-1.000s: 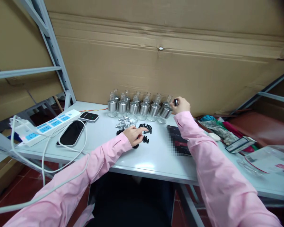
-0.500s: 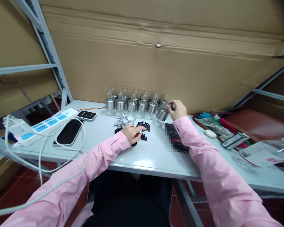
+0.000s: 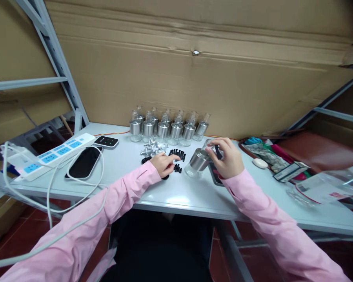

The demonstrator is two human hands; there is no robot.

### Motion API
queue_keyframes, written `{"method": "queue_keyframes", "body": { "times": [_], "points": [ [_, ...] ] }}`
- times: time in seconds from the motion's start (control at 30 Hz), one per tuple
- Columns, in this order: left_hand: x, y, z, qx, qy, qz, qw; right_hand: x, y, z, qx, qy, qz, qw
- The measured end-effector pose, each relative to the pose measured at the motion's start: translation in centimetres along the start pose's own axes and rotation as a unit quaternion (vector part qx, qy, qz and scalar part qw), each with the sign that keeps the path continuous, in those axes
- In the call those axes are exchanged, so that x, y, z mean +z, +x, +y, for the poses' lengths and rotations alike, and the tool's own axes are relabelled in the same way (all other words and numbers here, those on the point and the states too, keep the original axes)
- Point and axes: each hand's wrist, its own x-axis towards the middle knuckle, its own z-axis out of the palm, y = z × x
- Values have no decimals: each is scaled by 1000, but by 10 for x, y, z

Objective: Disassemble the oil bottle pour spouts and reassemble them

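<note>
My right hand [image 3: 228,158] is closed round the neck of a glass bottle [image 3: 199,159] with a brushed-metal sleeve, tilted over the table with its top toward my palm. A small black piece [image 3: 218,152] shows between the same fingers. Resting on the table, my left hand [image 3: 163,163] has its index finger stretched out and the others loosely bent, with nothing visible in it. Beside its fingertips lie small black tubes [image 3: 177,153] and shorter black pieces [image 3: 177,168]. Silvery pourer-like parts [image 3: 153,148] are heaped just behind, and black rings [image 3: 146,159] lie partly hidden by the hand.
Several similar bottles [image 3: 163,129] stand in rows before the cardboard wall [image 3: 129,70]. On the left are a power strip [image 3: 55,154], a phone [image 3: 85,162], a small black device [image 3: 106,141] and loose white cables. Another phone [image 3: 216,176] lies under my right hand; a plastic bottle [image 3: 332,186] lies right.
My right hand has brought the bottle from beside the rows toward me, and it now hangs in front of them over the phone's edge. My left hand has barely moved.
</note>
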Motion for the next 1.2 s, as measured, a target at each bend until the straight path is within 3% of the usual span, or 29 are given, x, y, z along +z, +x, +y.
{"method": "queue_keyframes", "body": {
  "times": [0.2, 0.37, 0.57, 0.7, 0.77, 0.87, 0.97, 1.07, 1.2],
  "points": [
    [-7, -3, 7, 11, -40, -45, 998, -16, -13, -22, -11, 38, 0, 999],
    [-9, -4, 24, 52, -96, -22, 994, -18, -15, -47, -42, 96, -43, 994],
    [-4, -5, 24, 43, -114, -19, 992, -13, -6, -66, -66, 173, -85, 979],
    [-1, -5, 20, -11, -141, -44, 989, -11, -2, -67, -58, 213, -114, 969],
    [-2, -5, 19, -35, -164, -49, 985, -10, -1, -66, -34, 212, -95, 972],
    [-4, -6, 19, -55, -205, -56, 976, -10, -1, -64, 27, 195, -14, 980],
    [-5, -6, 17, -64, -215, -55, 973, -11, 4, -62, 79, 213, -17, 974],
    [-5, -7, 16, -74, -213, -53, 973, -11, 16, -64, 85, 229, -17, 970],
    [-5, -8, 15, -83, -217, -58, 971, -5, 37, -70, 52, 250, 67, 964]
  ]
}}
